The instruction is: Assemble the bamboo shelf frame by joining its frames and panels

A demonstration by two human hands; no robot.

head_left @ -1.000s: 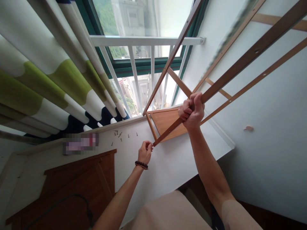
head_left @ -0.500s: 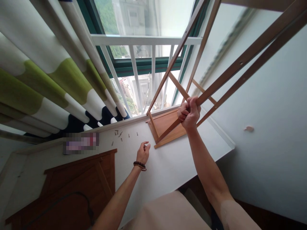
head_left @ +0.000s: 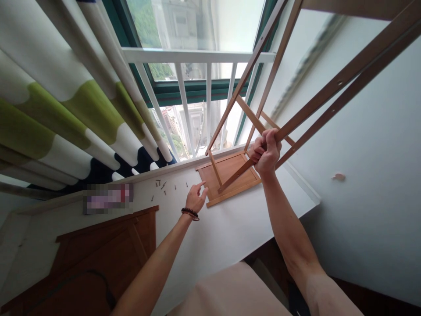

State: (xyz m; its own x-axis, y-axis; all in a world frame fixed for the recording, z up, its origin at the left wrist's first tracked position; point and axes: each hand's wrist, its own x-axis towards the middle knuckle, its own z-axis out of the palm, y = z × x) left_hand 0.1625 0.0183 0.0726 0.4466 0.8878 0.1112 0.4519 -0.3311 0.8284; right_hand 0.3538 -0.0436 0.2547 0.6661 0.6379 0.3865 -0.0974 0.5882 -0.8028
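Observation:
My right hand [head_left: 265, 152] is wrapped round one long slat of a tall wooden frame [head_left: 329, 94]. The frame leans up and to the right, and its lower end rests on a light wooden panel [head_left: 230, 173] lying flat on the white sill top [head_left: 230, 228]. My left hand [head_left: 196, 198] reaches forward with its fingers spread, just left of the panel's near corner and holding nothing. A dark bead bracelet sits on that wrist. A few small screws [head_left: 163, 186] lie scattered on the white surface, left of my left hand.
A window with white bars [head_left: 194, 105] stands straight ahead. A striped green, white and navy curtain [head_left: 66, 96] hangs at the left. A dark brown wooden board [head_left: 98, 254] lies at the lower left. A white wall [head_left: 368, 197] closes the right side.
The frame has swung further upright and its lower end has moved onto the panel. My left hand has let go of the frame's bottom corner, opened and moved forward toward the panel.

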